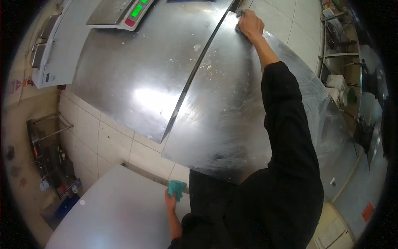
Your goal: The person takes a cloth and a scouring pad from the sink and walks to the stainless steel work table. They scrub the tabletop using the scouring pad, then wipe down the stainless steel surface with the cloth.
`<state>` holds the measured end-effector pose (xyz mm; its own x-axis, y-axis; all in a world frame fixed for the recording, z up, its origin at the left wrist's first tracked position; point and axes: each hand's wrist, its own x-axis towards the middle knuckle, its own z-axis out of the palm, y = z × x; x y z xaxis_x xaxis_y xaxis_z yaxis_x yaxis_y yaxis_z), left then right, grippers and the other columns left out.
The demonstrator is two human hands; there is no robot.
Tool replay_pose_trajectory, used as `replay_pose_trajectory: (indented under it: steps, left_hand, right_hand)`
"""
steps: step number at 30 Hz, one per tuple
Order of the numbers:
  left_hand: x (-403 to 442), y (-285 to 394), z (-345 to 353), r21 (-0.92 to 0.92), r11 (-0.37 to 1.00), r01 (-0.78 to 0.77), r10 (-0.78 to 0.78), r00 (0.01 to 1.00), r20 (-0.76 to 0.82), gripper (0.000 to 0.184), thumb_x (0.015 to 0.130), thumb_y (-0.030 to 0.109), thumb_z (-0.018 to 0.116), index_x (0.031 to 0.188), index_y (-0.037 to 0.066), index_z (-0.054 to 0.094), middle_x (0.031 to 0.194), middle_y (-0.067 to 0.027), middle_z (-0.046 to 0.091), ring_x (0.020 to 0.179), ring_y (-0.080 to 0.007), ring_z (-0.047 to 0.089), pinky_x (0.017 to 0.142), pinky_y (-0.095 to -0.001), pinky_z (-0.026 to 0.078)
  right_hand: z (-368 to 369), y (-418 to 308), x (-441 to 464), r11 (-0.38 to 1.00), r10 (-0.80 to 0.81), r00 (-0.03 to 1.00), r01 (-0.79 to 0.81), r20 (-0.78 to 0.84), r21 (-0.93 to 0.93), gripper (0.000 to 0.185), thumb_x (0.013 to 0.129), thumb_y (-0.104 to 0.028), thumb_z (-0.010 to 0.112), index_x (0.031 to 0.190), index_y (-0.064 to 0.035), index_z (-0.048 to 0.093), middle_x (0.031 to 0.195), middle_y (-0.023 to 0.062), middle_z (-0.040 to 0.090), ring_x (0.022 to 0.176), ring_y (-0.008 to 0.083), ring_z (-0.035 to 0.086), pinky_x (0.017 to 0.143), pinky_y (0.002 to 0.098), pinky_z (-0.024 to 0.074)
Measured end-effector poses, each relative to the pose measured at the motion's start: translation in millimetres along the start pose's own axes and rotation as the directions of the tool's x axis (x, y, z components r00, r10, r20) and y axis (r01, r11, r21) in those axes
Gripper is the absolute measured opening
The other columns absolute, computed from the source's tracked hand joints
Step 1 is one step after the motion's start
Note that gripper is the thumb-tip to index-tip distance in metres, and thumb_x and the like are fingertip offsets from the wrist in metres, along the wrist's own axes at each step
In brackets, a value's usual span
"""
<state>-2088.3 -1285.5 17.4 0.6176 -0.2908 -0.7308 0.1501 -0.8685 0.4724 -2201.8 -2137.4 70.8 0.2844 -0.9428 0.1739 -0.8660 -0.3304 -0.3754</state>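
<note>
My right hand [251,25] reaches to the far end of the right-hand steel table [215,103], its fingers closed round a dark grey scouring pad [239,28] against the metal. Wet, whitish smears and small pale crumbs mark this tabletop. Low and to the left, my left hand [170,201] grips a bunched green cloth [177,189], held beside the edge of a smooth pale surface [120,207]. Part of the scouring pad is hidden behind my fingers.
A second steel table [137,74] adjoins at the left across a narrow dark gap. On it stands a digital scale [120,12] with green displays. A metal rack [342,54] with items lines the right; a white appliance [62,58] stands far left.
</note>
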Motion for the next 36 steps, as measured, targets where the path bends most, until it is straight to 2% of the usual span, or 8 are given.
replay_pose_trajectory:
  steps: [4,9,11,13,17,21,26,36]
  left_hand:
    - [9,-18,10,-0.146,0.976,0.164,-0.161,0.986,0.028,0.053,0.082,0.009,0.065,0.129,-0.004,0.045,0.105,-0.0194,0.064,0.097,-0.0299,0.063,0.084,-0.0395,0.05]
    - [3,-18,0,0.13,0.991,0.031,-0.033,0.999,0.015,0.05,0.081,0.008,0.065,0.126,-0.004,0.047,0.104,-0.0213,0.064,0.096,-0.031,0.064,0.081,-0.0384,0.051]
    - [6,-30,3,0.038,0.999,0.029,-0.028,0.999,-0.016,0.049,0.081,0.008,0.066,0.124,-0.004,0.048,0.104,-0.0209,0.064,0.096,-0.031,0.064,0.081,-0.0395,0.051]
    - [8,-42,9,-0.088,0.995,0.053,-0.052,0.999,0.008,0.049,0.081,0.009,0.066,0.124,-0.003,0.048,0.104,-0.0203,0.063,0.097,-0.0295,0.063,0.083,-0.0393,0.05]
    - [-7,2,2,0.037,0.997,0.061,-0.062,0.998,0.019,0.048,0.081,0.009,0.067,0.124,-0.002,0.048,0.104,-0.0195,0.062,0.097,-0.0281,0.062,0.083,-0.0388,0.049]
    - [-16,-28,13,-0.105,0.994,0.008,-0.022,0.99,-0.137,0.047,0.082,0.009,0.067,0.124,-0.003,0.048,0.107,-0.0192,0.061,0.098,-0.0282,0.061,0.084,-0.0378,0.049]
    - [-39,-50,13,-0.135,0.991,-0.003,-0.001,1.0,-0.031,0.049,0.084,0.011,0.066,0.127,-0.002,0.046,0.104,-0.0183,0.062,0.09,-0.0254,0.063,0.075,-0.0373,0.052]
    - [-79,-100,17,-0.01,0.982,0.19,-0.19,0.982,-0.021,0.046,0.084,0.012,0.066,0.123,-0.002,0.047,0.1,-0.0187,0.063,0.089,-0.0261,0.065,0.071,-0.0376,0.053]
  right_hand:
    - [15,-53,-66,0.909,-0.401,0.916,0.398,-0.005,0.125,0.028,0.087,-0.026,0.048,0.107,-0.0097,0.06,0.107,0.0165,0.065,0.098,0.0379,0.062,0.082,0.0483,0.0497]
    - [10,-17,15,0.994,-0.077,0.995,0.071,0.066,0.086,0.024,0.085,-0.017,0.052,0.106,-0.0118,0.062,0.102,0.016,0.065,0.094,0.0348,0.064,0.083,0.0461,0.0492]
    - [37,-19,-5,0.96,-0.238,0.968,0.248,-0.085,0.133,0.025,0.087,-0.025,0.049,0.105,-0.011,0.059,0.099,0.0182,0.066,0.09,0.0404,0.064,0.08,0.0494,0.0491]
    - [9,-57,-53,0.901,-0.407,0.911,0.387,0.072,0.196,0.025,0.088,-0.027,0.05,0.106,-0.012,0.058,0.1,0.0174,0.066,0.09,0.0406,0.063,0.08,0.0484,0.0491]
    - [31,-26,18,0.96,-0.273,0.962,0.272,0.0,-0.071,0.023,0.088,-0.024,0.051,0.103,-0.0087,0.058,0.104,0.0152,0.064,0.09,0.0397,0.062,0.076,0.049,0.0491]
    - [35,-61,-44,0.908,-0.408,0.913,0.408,-0.018,0.1,0.024,0.089,-0.027,0.051,0.105,-0.0103,0.058,0.102,0.0142,0.065,0.091,0.0397,0.062,0.078,0.0486,0.0492]
    - [34,-44,4,0.989,-0.145,0.989,0.145,0.0,-0.032,0.033,0.087,-0.03,0.053,0.11,-0.0054,0.055,0.108,0.0209,0.063,0.095,0.0415,0.062,0.081,0.0504,0.048]
    - [30,-18,-15,0.997,-0.072,0.987,0.07,-0.142,-0.018,0.031,0.089,-0.031,0.049,0.112,-0.0134,0.06,0.11,0.0163,0.064,0.1,0.0378,0.061,0.085,0.0482,0.0479]
